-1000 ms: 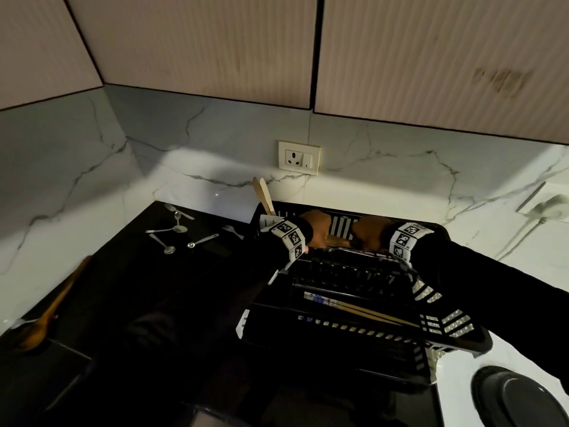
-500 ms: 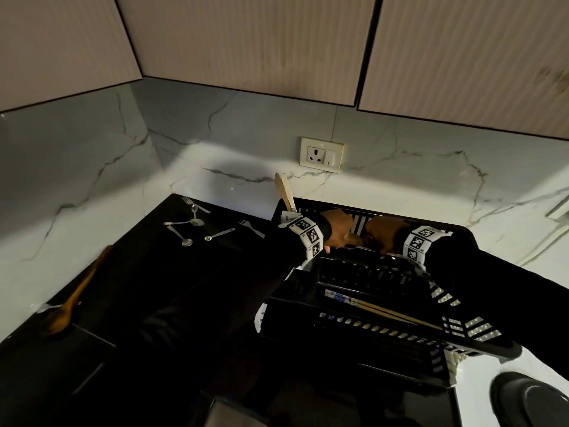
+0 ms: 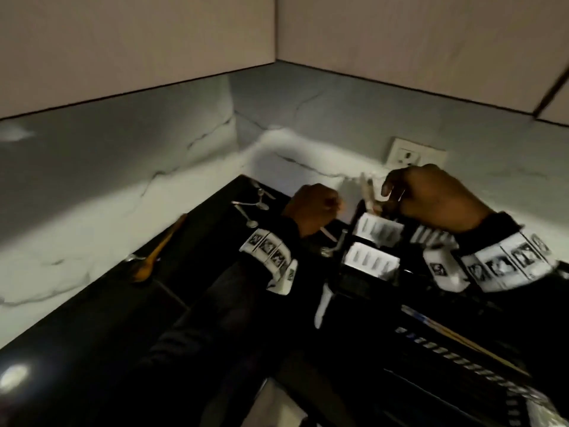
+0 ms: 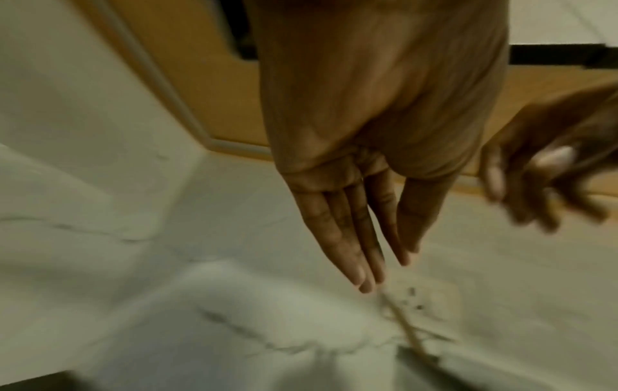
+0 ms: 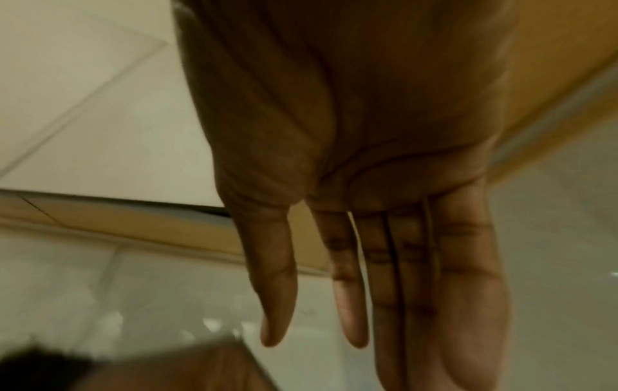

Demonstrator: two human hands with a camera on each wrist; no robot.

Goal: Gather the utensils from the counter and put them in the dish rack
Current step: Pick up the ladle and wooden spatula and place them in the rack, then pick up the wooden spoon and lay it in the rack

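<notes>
Far left on the black counter (image 3: 92,318) a wooden spoon (image 3: 155,252) lies along the wall, bowl end nearer us. It looks light and stiff, not slippery; I'd take it mid-handle. Further back in the corner sits a cluster of small metal spoons and forks (image 3: 251,208), thin, hard and probably slick on that glossy top, so each wants a pinch at the handle, or a fingertip under one end to tip it up.

The left hand (image 3: 312,208) hangs over the counter just left of the rack; its wrist view shows fingers straight and together, holding nothing. One more metal piece (image 3: 328,250) lies just beside the rack's edge, below that hand.

The rack (image 3: 462,349) fills the right side, with a pale wooden utensil (image 3: 368,195) standing in its corner holder. The right hand (image 3: 431,195) hovers above it, fingers relaxed and empty.
</notes>
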